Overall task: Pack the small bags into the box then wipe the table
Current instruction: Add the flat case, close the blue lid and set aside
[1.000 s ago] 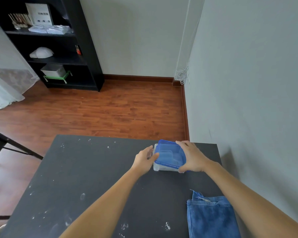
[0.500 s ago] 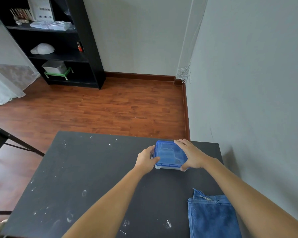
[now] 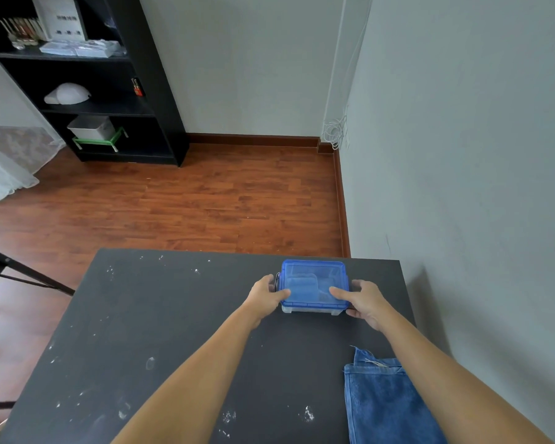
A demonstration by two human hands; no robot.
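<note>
the box [image 3: 314, 288] sits flat on the worktop [image 3: 180, 331] near its far right corner, blue lid on top, clear base below, its long axis running left to right along the far edge. pale shapes show through the lid, too blurred to tell what they are. the left hand [image 3: 265, 296] clasps the box's left end, thumb lying over the lid's near left corner, fingers wrapped round the side by a dark latch. the right hand [image 3: 364, 301] clasps the right end, thumb on the lid's near right part, fingers curled round the side and under the rim. both forearms reach in from the near edge, converging on the box. a blue cloth [image 3: 388, 405] lies at the near right corner of the worktop, under the right forearm and well apart from the box. white specks dot the dark worktop, thickest toward the left and near edges. a black shelf [image 3: 116, 91] stands on the wood floor [image 3: 205, 200] beyond
</note>
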